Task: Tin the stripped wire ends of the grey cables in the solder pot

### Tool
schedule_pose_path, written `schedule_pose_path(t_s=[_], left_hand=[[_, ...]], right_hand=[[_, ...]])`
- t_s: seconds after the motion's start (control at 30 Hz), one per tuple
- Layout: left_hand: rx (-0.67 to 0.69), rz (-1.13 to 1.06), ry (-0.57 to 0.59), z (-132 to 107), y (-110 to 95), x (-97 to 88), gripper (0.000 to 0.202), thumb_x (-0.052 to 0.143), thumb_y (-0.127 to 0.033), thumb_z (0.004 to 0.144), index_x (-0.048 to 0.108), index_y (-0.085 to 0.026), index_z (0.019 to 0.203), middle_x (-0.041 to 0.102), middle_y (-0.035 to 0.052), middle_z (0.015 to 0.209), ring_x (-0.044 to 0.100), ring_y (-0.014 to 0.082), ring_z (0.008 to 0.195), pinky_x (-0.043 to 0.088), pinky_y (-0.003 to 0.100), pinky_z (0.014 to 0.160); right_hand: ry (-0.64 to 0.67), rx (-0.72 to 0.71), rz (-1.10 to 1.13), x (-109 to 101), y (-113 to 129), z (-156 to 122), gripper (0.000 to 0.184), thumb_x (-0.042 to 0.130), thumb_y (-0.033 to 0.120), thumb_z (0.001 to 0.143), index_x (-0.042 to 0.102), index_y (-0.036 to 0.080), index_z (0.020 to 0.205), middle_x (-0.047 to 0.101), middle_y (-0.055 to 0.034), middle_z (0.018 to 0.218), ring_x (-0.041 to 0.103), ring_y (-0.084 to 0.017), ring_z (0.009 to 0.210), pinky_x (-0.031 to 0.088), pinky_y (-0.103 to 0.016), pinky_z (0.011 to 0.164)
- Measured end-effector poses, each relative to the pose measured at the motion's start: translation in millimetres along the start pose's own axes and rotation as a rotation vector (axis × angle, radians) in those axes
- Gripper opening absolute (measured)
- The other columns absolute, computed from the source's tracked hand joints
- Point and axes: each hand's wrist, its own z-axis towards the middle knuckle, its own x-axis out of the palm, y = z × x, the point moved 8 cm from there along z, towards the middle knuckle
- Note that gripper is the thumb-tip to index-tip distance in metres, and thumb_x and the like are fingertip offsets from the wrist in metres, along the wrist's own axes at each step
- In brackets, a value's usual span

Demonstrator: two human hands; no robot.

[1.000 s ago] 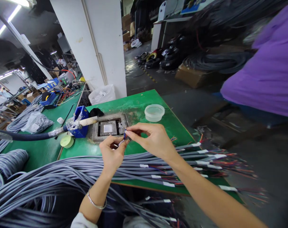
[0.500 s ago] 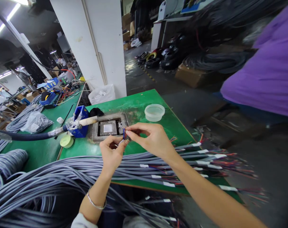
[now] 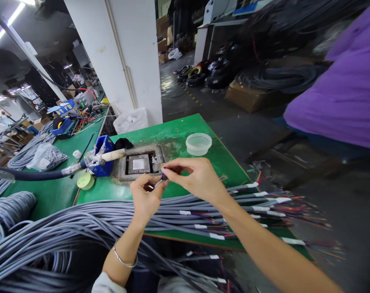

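Observation:
My left hand [image 3: 146, 197] pinches a grey cable end, most of which its fingers hide. From that end thin blue wires [image 3: 163, 175] stick up, and the fingertips of my right hand [image 3: 192, 177] are closed on them. Both hands meet just in front of a solder pot [image 3: 139, 164] with a bright square of metal, set in a crusty grey frame. Beneath my wrists runs a thick bundle of grey cables [image 3: 105, 207]. Their stripped ends [image 3: 294, 201], with white wraps and coloured wires, hang past the table's right side.
A ribbed fume hose [image 3: 35, 175] with a pale nozzle points at the pot beside a blue bin [image 3: 102, 156]. A clear round tub [image 3: 199, 144] and a yellow-green round tin [image 3: 85, 181] stand on the green table [image 3: 185, 126]. A person in purple [image 3: 340, 89] is at right.
Both hands have shifted only slightly, the left a little to the right. The coloured wires between the fingertips now show less and lean more toward the right hand.

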Motion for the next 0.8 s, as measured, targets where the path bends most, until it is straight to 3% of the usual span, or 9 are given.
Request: schedule_pose_path(t_s=[0.13,0.3,0.47,0.67,0.8], left_hand=[[-0.072,-0.092,0.004,2.5,1.3,-0.6,0.023,0.075,-0.034,0.058,0.066,-0.012,0.059,0.05,-0.0035,0.045,0.039,0.0051,0.042,0.03,0.019,0.041],[-0.287,-0.332,0.08,3.4,5.9,4.9,0.036,0.079,-0.042,0.049,0.065,-0.01,0.056,0.037,-0.007,0.04,0.028,0.0011,0.038,0.019,0.017,0.038],[-0.4,-0.511,0.129,1.3,7.7,6.8,0.039,0.085,-0.04,0.039,0.07,-0.008,0.056,0.055,0.0002,0.048,0.038,0.0017,0.04,0.026,0.017,0.041],[-0.405,-0.518,0.059,-0.5,17.0,-1.4,0.037,0.087,-0.034,0.035,0.072,-0.01,0.057,0.055,0.0004,0.043,0.046,0.0052,0.039,0.032,0.018,0.04],[-0.368,-0.476,0.047,2.0,14.4,-2.1,0.035,0.087,-0.034,0.032,0.067,-0.011,0.049,0.052,-0.0014,0.042,0.046,0.0052,0.037,0.034,0.018,0.039]], right_hand=[[0.001,-0.047,-0.072,-1.3,4.4,1.1,0.016,0.06,0.025,0.075,0.071,0.016,0.067,0.073,-0.0044,0.066,0.065,-0.016,0.055,0.049,-0.024,0.053],[-0.024,-0.151,-0.126,-1.1,14.5,0.1,0.018,0.057,0.02,0.078,0.068,0.017,0.063,0.071,-0.0025,0.062,0.063,-0.013,0.054,0.045,-0.021,0.051],[-0.032,-0.146,-0.118,0.4,12.5,-0.8,0.019,0.057,0.022,0.079,0.068,0.015,0.064,0.07,-0.0032,0.06,0.061,-0.013,0.052,0.043,-0.021,0.049],[0.005,-0.078,-0.009,3.6,6.2,-1.5,0.017,0.058,0.024,0.075,0.068,0.016,0.065,0.07,-0.0026,0.06,0.059,-0.013,0.05,0.045,-0.021,0.048],[-0.039,-0.053,0.002,0.6,6.9,-2.3,0.016,0.065,0.025,0.071,0.066,0.016,0.058,0.067,-0.0015,0.053,0.056,-0.011,0.045,0.043,-0.02,0.044]])
